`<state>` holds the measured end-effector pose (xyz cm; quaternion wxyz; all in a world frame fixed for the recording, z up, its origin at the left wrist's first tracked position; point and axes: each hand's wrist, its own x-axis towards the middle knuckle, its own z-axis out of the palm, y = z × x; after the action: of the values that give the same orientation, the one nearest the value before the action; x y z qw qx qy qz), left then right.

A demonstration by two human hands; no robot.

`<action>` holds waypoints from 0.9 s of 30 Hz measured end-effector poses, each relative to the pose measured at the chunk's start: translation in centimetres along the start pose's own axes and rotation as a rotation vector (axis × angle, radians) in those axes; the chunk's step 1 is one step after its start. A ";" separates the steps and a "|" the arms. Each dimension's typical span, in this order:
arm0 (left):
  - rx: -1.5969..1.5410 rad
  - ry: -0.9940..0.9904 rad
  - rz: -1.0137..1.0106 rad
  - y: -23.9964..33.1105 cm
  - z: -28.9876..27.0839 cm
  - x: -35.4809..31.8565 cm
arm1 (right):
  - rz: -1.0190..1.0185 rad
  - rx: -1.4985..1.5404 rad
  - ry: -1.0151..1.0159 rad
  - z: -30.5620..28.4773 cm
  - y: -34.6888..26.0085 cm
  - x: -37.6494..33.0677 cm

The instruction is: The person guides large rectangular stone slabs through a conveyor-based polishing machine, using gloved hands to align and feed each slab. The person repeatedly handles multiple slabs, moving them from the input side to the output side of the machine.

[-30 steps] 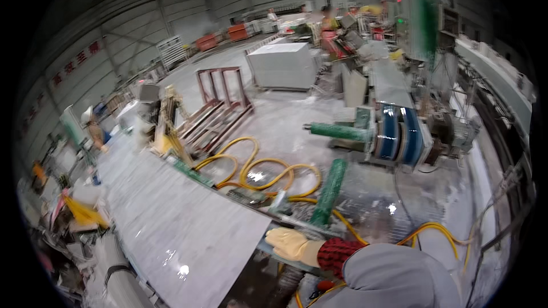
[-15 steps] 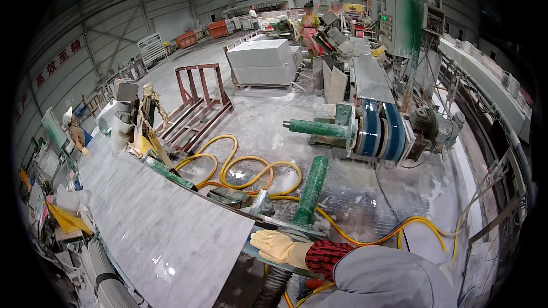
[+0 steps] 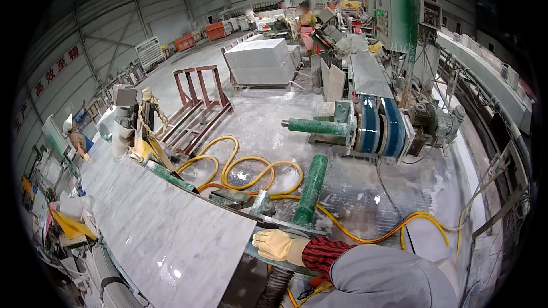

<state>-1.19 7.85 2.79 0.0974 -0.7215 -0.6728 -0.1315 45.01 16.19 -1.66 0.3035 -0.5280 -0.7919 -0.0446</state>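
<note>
My right hand (image 3: 273, 245), in a pale yellow rubber glove, lies on the blue-green metal rail (image 3: 260, 255) of a machine bed. Its fingers are slightly bent and seem to grasp nothing. Just left of the fingertips is the end of a large grey-veined stone slab (image 3: 165, 217), wet and shiny, lying flat on the bed. A red-and-black checked cuff and a grey sleeve cover my right arm. My left hand is out of view.
A thick green roller (image 3: 311, 191) stands beyond the rail. Yellow hose (image 3: 285, 165) loops over the wet floor near a reddish metal rack (image 3: 200, 108). A blue-belted conveyor (image 3: 368, 128) lies ahead. A co-worker (image 3: 78, 140) stands at the slab's far left end.
My right hand stays on the rail, its fingers a little more bent than before. The far-left co-worker's arm has shifted slightly. The view has moved a little.
</note>
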 end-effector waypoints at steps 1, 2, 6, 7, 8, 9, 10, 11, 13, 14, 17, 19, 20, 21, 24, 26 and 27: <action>-0.049 -0.007 -0.017 -1.0 1.5 -0.6 | -0.009 0.004 0.004 -0.1 0.0 0.0; -0.096 -0.013 -0.033 -2.0 2.9 -1.0 | 0.001 0.007 0.005 0.0 -0.1 -0.1; -0.128 -0.025 -0.065 -1.9 3.5 -1.1 | -0.020 -0.049 0.006 0.4 0.0 -0.5; -0.126 -0.030 -0.068 -1.9 3.4 -1.2 | -0.042 -0.078 0.008 0.4 -0.1 -0.5; -0.129 -0.038 -0.072 -2.1 3.4 -1.4 | -0.044 -0.087 0.016 0.7 0.0 -0.7; -0.131 -0.037 -0.076 -2.3 3.3 -1.3 | -0.045 -0.099 0.027 1.0 0.1 -0.7; -0.124 -0.040 -0.069 -2.3 3.2 -1.2 | -0.046 -0.110 0.038 1.2 0.2 -0.9; -0.116 -0.047 -0.065 -2.0 3.2 -1.1 | -0.045 -0.115 0.032 1.3 0.4 -1.2; -0.022 -0.035 -0.038 -0.8 1.4 -0.8 | -0.055 -0.116 0.025 1.1 0.3 -1.1; 0.024 -0.030 -0.022 -0.3 0.6 -0.6 | -0.028 -0.087 0.009 0.8 0.3 -1.1; 0.003 -0.030 -0.003 0.2 -0.2 -0.5 | 0.040 -0.032 -0.012 -0.1 0.0 -0.9; -0.046 0.010 0.007 0.5 0.2 -0.4 | 0.076 -0.040 0.002 0.0 0.2 -1.0; -0.067 0.031 0.005 0.6 0.4 -0.5 | 0.078 -0.050 0.021 -0.2 0.3 -1.2; -0.077 0.064 0.019 0.0 1.3 -0.7 | 0.060 -0.046 0.035 -0.7 -0.2 -0.5; -0.041 0.074 -0.047 -2.0 2.7 -1.3 | 0.103 -0.041 -0.040 2.1 -0.6 0.4; -0.178 0.177 0.000 -1.9 3.8 -0.6 | 0.106 -0.021 -0.052 -1.2 -1.2 0.9; -0.155 0.103 -0.014 -2.0 4.2 -1.4 | 0.186 -0.013 -0.133 -2.0 -1.6 0.7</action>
<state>-2.98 7.97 -1.68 0.0751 -0.7145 -0.6596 -0.2207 44.24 15.31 0.73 0.2499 -0.6028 -0.7576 0.0137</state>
